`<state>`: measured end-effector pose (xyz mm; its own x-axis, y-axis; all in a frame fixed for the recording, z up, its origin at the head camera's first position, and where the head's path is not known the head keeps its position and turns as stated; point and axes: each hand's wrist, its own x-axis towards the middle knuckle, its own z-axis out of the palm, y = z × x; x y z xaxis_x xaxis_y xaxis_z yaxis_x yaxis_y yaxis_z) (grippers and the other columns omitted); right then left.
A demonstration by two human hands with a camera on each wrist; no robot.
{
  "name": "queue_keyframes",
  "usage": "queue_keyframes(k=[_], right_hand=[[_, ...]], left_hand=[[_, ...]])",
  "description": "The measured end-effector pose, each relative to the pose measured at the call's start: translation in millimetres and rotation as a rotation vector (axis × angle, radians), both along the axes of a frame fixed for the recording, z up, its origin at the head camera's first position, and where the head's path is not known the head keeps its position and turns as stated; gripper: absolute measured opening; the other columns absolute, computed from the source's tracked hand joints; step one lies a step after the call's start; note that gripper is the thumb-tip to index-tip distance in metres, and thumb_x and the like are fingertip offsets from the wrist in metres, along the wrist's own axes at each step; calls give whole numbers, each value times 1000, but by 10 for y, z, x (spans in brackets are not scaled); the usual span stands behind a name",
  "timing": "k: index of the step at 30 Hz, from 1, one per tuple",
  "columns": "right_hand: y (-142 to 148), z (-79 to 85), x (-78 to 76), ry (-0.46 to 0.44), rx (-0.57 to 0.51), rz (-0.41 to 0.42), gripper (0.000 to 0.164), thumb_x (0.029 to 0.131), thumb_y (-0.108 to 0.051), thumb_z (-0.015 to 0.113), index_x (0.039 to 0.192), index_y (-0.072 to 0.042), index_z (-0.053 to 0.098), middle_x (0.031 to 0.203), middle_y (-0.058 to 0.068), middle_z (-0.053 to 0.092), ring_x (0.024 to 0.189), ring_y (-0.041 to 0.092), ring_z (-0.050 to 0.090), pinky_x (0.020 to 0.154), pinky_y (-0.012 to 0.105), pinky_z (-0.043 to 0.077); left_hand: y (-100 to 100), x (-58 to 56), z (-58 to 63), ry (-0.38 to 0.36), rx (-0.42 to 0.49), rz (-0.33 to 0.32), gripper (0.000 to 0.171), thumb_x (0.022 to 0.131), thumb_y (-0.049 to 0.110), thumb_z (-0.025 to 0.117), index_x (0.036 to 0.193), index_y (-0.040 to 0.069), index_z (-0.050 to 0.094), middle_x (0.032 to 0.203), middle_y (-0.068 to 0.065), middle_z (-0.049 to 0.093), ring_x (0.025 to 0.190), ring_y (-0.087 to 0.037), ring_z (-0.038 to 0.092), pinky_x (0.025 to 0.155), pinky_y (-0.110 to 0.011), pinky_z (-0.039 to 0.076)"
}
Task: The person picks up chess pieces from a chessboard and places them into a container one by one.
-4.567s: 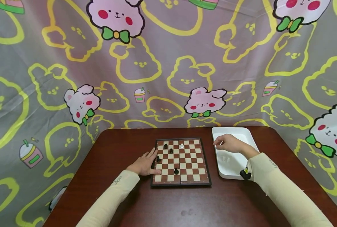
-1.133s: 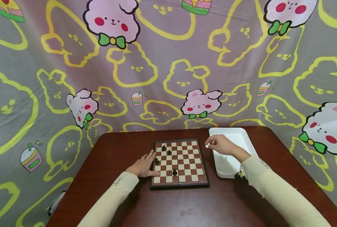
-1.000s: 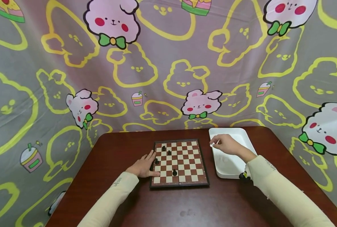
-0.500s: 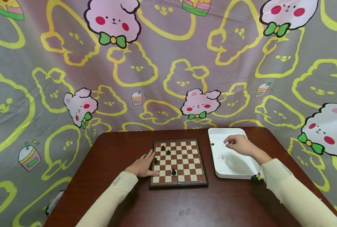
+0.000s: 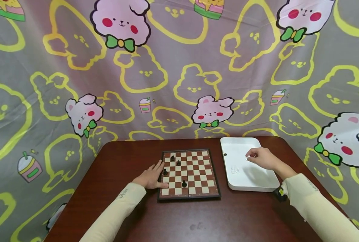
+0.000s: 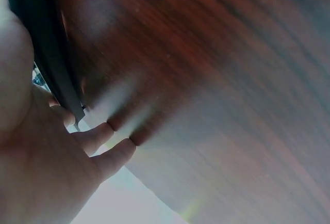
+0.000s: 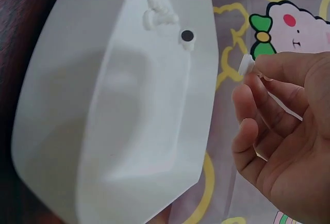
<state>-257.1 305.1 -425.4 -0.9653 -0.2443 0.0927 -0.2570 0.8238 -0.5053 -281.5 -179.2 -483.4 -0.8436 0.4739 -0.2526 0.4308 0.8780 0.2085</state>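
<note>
In the head view the left hand [image 5: 150, 178] rests at the left edge of a folding chessboard [image 5: 197, 174], thumb on the board and fingers stretched along its rim. The left wrist view shows the straight fingers beside the dark board edge. The right hand [image 5: 264, 158] hovers over a white tray [image 5: 242, 144]. Between thumb and index finger it pinches a small white chess piece [image 7: 247, 65], partly hidden by the fingers. Black chess pieces stand on the board, among them a pawn [image 5: 184, 184] near the front and a knight-like piece [image 5: 172, 158] at the back left.
Several white pieces [image 7: 160, 12] lie inside the tray, near its left wall. One with a dark round base [image 7: 187, 35] lies beside them. A brown wooden table [image 5: 179, 215] carries board and tray. A patterned curtain [image 5: 167, 67] hangs around the table.
The white piece seen earlier on the board is gone from it. The right hand has moved right, farther over the tray, with a white piece pinched. The left hand has stayed put.
</note>
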Motion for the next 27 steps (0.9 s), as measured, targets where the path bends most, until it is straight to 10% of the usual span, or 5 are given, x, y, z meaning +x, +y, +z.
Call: queue_keyframes(k=[27], right_hand=[[68,-62,-14,-17,60,-10,17,87,-12,64,98,-1,72,86,1,66,75,15,57,63,32,46]], left_hand=[[-33,-28,-21,-8,-3,-1,106,79,71,53,153,9,8,158,-12,2,136,-42,23,100,-58,31]])
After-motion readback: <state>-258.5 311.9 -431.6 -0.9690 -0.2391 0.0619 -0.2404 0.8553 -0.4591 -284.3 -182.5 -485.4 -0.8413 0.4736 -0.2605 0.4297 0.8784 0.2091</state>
